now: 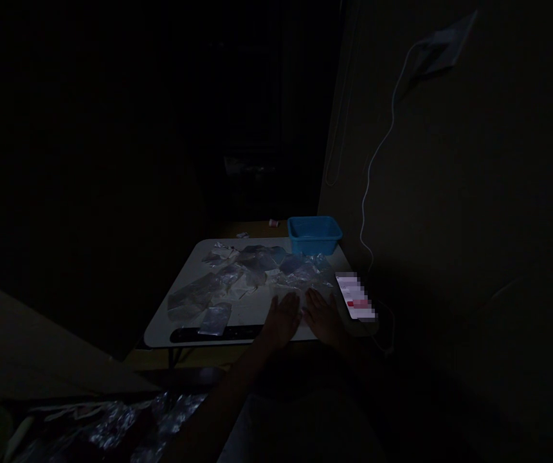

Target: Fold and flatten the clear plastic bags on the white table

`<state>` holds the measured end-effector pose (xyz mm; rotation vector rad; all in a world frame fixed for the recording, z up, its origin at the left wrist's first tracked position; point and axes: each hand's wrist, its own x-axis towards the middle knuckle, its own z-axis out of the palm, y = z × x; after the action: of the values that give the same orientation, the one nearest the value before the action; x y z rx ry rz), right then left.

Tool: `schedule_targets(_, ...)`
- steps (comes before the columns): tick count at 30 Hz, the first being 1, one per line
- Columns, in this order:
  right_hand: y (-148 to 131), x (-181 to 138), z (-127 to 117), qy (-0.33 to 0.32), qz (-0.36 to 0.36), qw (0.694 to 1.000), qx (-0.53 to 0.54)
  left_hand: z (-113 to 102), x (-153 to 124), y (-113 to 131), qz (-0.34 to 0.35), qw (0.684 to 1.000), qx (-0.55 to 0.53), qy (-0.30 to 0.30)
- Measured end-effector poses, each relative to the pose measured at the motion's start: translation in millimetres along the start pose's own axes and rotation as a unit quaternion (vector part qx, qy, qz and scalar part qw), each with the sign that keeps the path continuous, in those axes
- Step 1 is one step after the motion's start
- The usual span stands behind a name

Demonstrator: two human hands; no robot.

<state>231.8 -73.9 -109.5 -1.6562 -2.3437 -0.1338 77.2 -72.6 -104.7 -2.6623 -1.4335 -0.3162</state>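
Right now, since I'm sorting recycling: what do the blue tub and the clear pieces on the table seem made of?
Blue tub: likely moulded plastic, matte, rolled rim. Clear pieces: probably thin glossy plastic film, see-through, crinkled, glinting. Dim light leaves doubt.

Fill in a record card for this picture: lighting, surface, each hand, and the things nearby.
Lighting: very dim; fine detail is hard to read.
Surface: small white table.
Left hand: palm down on the table, fingers spread, grip open.
Right hand: palm down beside it, grip open, close to the lit phone.
Scattered: clear plastic bags across the table.
Far edge: blue tub.
Wall: white cable hanging down.
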Motion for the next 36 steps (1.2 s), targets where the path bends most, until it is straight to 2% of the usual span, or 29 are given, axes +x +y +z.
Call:
schedule_targets(4, 0, 0, 0, -0.001, -0.005, 1.0, 0.001, 5, -3, 1, -0.026, 1.0, 0.011, -0.013)
schedule_targets(13, 5, 1, 6, 0.012, -0.004, 1.0, 0.011, -7, -19, -24, -0.067, 0.997, 0.022, -0.024)
schedule_targets(19, 11, 10, -2, 0.023, 0.075, 0.995, 0.053, -4, -18, -25, -0.063, 0.997, 0.036, -0.016)
schedule_targets(24, -25, 5, -15, 0.022, -0.041, 0.999, 0.022, -4, -18, -24, -0.066, 0.997, 0.041, -0.023)
schedule_targets(28, -40, 2, -11, 0.005, -0.054, 0.998, 0.006, -3, -18, -25, -0.06, 0.997, 0.039, -0.036)
schedule_targets(31, -31, 0, -4, -0.011, -0.04, 0.999, 0.006, -2, -18, -26, -0.063, 0.997, 0.036, -0.031)
schedule_targets(36, 0, -4, 4, -0.003, -0.012, 1.0, -0.018, -2, -18, -24, -0.065, 0.997, 0.038, -0.012)
